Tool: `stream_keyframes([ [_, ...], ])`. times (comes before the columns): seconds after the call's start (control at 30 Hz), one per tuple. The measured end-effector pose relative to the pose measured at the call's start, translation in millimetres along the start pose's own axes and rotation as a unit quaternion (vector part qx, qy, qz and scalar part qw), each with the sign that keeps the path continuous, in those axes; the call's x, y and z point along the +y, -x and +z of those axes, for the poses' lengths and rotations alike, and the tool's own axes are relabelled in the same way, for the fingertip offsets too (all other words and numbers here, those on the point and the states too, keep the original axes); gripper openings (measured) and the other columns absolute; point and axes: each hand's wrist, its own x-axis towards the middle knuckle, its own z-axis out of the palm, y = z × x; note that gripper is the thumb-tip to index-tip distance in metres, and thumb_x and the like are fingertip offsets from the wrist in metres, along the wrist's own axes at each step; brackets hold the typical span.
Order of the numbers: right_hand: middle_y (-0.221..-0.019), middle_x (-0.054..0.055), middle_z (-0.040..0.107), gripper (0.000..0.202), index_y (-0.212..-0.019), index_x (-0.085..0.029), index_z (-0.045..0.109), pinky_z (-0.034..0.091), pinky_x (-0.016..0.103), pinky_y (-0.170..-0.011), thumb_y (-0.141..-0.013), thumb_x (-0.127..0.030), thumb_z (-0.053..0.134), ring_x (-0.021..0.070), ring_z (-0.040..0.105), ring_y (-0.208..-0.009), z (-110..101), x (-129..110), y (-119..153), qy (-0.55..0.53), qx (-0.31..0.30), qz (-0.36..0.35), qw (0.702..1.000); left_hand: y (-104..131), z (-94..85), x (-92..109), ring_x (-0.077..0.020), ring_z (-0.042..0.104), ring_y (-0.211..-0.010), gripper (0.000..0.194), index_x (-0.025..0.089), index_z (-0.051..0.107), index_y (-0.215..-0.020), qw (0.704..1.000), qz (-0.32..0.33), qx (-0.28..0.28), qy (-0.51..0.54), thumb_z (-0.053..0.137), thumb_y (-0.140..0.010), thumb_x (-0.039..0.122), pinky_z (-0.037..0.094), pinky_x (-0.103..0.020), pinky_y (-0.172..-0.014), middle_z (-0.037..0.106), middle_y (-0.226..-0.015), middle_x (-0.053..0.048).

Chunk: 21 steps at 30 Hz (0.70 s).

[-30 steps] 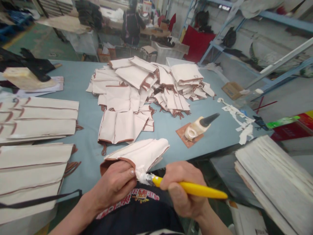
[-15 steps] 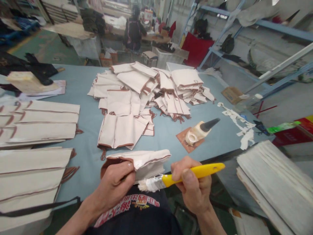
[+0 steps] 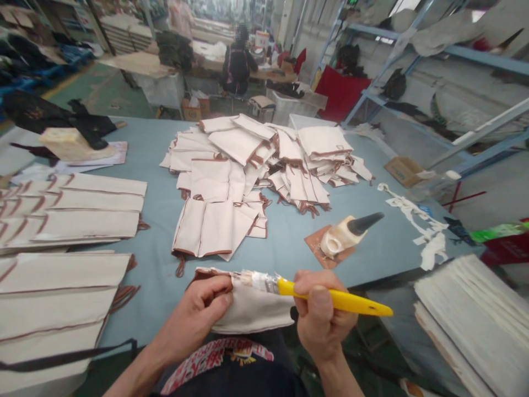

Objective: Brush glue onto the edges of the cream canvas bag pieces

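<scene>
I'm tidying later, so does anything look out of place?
Yes: white scraps straggle along the right of the table, and the middle pouches lie jumbled, unlike the overlapped rows at left. White residue smears the brush near its bristles. No spill shows.

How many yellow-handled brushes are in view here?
1: the yellow-handled brush, in the right hand, its bristles at the edge of the fabric pouch that the left hand holds. More could hide under the piled pouches.
</scene>
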Motion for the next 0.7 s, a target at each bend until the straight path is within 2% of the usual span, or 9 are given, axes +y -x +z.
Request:
stream_keyframes([
  [0.13, -0.066, -0.001, 0.063, 0.031, -0.083, -0.022, 0.071, 0.038, 0.023, -0.042, -0.106, -0.033, 0.053, 0.0099, 0.046, -0.043, 5.3, 4.4, 0.3, 0.036, -0.067, 0.018, 0.997, -0.9, -1.5, -3.9, -0.0159, 0.055, -0.069, 0.029, 0.018, 0.059, -0.074, 0.999, 0.031, -0.004, -0.043, 0.046, -0.095, 0.032, 0.040, -0.024, -0.062, 0.063, -0.074, -0.001],
  [0.2, -0.068, 0.001, 0.065, 0.031, -0.084, -0.021, 0.073, 0.035, 0.022, -0.039, -0.105, -0.035, 0.054, 0.0091, 0.044, -0.042, 7.7, 7.8, -1.6, 0.047, -0.064, 0.028, 0.996, -1.0, -1.4, -6.5, -0.0146, 0.053, -0.066, 0.029, 0.019, 0.056, -0.071, 0.995, 0.056, 0.003, -0.078, 0.043, -0.096, 0.028, 0.039, -0.024, -0.061, 0.061, -0.071, 0.000],
  [0.27, -0.065, 0.000, 0.062, 0.034, -0.081, -0.021, 0.071, 0.031, 0.021, -0.038, -0.106, -0.036, 0.054, 0.0086, 0.042, -0.042, 6.9, 10.2, -4.6, 0.009, -0.021, 0.053, 0.998, -0.9, -1.7, -8.6, -0.0127, 0.049, -0.060, 0.030, 0.020, 0.047, -0.066, 0.990, 0.087, 0.024, -0.110, 0.041, -0.095, 0.023, 0.035, -0.024, -0.058, 0.054, -0.064, 0.002],
  [0.33, -0.057, -0.004, 0.054, 0.035, -0.078, -0.021, 0.068, 0.031, 0.020, -0.037, -0.106, -0.038, 0.055, 0.0079, 0.040, -0.040, 3.0, 11.9, -9.1, -0.042, 0.043, 0.077, 0.995, -0.3, -2.8, -8.8, -0.0114, 0.045, -0.058, 0.030, 0.021, 0.040, -0.063, 0.983, 0.123, 0.034, -0.129, 0.041, -0.093, 0.017, 0.033, -0.023, -0.057, 0.047, -0.061, 0.004],
  [0.4, -0.052, -0.007, 0.049, 0.035, -0.079, -0.021, 0.066, 0.033, 0.018, -0.039, -0.106, -0.040, 0.056, 0.0078, 0.041, -0.039, -1.4, 14.7, -14.7, -0.062, 0.090, 0.081, 0.991, 0.6, -4.5, -6.6, -0.0111, 0.047, -0.060, 0.027, 0.021, 0.038, -0.064, 0.980, 0.148, 0.023, -0.129, 0.041, -0.089, 0.012, 0.034, -0.023, -0.058, 0.049, -0.063, 0.004],
  [0.43, -0.051, -0.007, 0.051, 0.033, -0.082, -0.021, 0.067, 0.036, 0.018, -0.040, -0.106, -0.041, 0.056, 0.0081, 0.044, -0.039, -2.8, 17.0, -17.5, -0.057, 0.089, 0.078, 0.991, 1.2, -5.4, -4.6, -0.0114, 0.050, -0.062, 0.026, 0.021, 0.039, -0.064, 0.981, 0.153, 0.010, -0.122, 0.040, -0.087, 0.010, 0.036, -0.022, -0.060, 0.052, -0.066, 0.003],
  [0.57, -0.068, -0.001, 0.073, 0.026, -0.100, -0.021, 0.070, 0.055, 0.023, -0.050, -0.108, -0.039, 0.053, 0.0121, 0.064, -0.051, 1.8, 32.0, -28.1, -0.015, -0.025, 0.072, 0.997, 3.0, -8.9, 8.1, -0.0156, 0.060, -0.079, 0.024, 0.020, 0.047, -0.061, 0.986, 0.139, -0.038, -0.082, 0.042, -0.082, 0.008, 0.046, -0.022, -0.071, 0.062, -0.081, -0.002],
  [0.7, -0.087, 0.005, 0.080, 0.024, -0.110, -0.019, 0.069, 0.063, 0.030, -0.071, -0.107, -0.032, 0.050, 0.0165, 0.076, -0.074, 20.5, 45.7, -42.7, 0.032, -0.099, 0.039, 0.994, 2.7, -8.3, 21.8, -0.0210, 0.062, -0.091, 0.024, 0.019, 0.061, -0.064, 0.987, 0.121, -0.088, -0.056, 0.051, -0.085, 0.013, 0.053, -0.025, -0.081, 0.068, -0.093, -0.007],
])
